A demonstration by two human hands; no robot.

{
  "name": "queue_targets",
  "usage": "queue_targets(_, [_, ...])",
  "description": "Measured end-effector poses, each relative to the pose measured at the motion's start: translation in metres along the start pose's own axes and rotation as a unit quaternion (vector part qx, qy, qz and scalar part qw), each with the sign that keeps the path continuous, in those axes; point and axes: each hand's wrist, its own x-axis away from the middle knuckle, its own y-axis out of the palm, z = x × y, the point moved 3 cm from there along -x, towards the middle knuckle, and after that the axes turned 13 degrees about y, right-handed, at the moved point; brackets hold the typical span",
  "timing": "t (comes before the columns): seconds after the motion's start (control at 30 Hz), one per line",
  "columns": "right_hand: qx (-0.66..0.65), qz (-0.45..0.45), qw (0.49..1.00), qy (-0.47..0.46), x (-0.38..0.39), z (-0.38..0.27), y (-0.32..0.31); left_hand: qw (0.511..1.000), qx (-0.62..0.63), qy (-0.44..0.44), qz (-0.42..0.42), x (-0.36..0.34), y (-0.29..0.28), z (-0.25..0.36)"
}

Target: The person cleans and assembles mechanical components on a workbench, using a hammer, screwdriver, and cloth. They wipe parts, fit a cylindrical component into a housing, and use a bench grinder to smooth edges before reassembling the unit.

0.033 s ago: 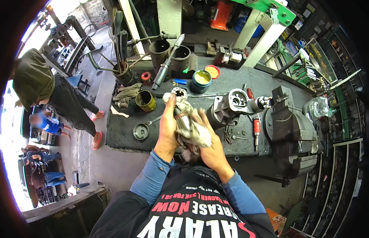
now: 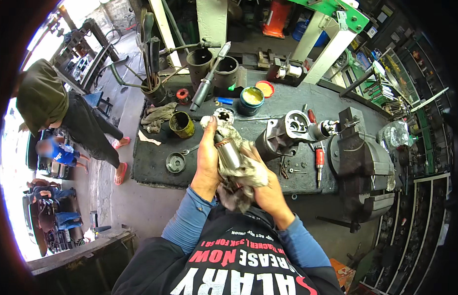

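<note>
My left hand (image 2: 205, 162) is wrapped around a motor armature (image 2: 229, 155), a steel cylinder with copper windings at its far end. It is held tilted above the bench's near edge. My right hand (image 2: 269, 189) grips a dirty whitish rag (image 2: 254, 172) against the armature's right side and near end. More cloth hangs below and bunches beyond the windings. Just past my left thumb shows a small metal part with a dark opening (image 2: 223, 116); whether it joins the armature I cannot tell. Right of my hands lies a grey metal motor housing (image 2: 274, 140).
A bench vise (image 2: 364, 157) stands at the right, near a red-handled screwdriver (image 2: 319, 164) and small bolts. Around the bench are a yellow can (image 2: 181, 125), a grease tub (image 2: 251, 101), a round metal cap (image 2: 175, 162) and a crumpled cloth (image 2: 157, 117). Another person (image 2: 66, 108) stands left.
The rag and my right hand have shifted right and slightly down along the armature, baring more of its steel body. My left hand keeps its hold in nearly the same place.
</note>
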Motion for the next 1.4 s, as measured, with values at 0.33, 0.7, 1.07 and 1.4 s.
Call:
queue_targets(0.33, [-0.32,0.222,0.917,0.08,0.037,-0.01,-0.086,0.996,0.074,0.032,-0.039,0.0,0.015,0.025])
queue_targets(0.7, [-0.084,0.1,0.988,-0.084,0.03,-0.087,-0.035,0.999,0.039,0.01,0.019,0.012,0.018,0.008])
queue_targets(1.07, [-0.265,0.036,0.96,0.087,-0.028,0.017,0.018,0.993,-0.046,0.031,-0.103,0.012,-0.002,-0.018])
queue_targets(1.4, [-0.282,0.022,0.954,0.1,-0.006,0.015,0.02,0.808,-0.507,0.247,-0.169,0.01,0.034,0.005])
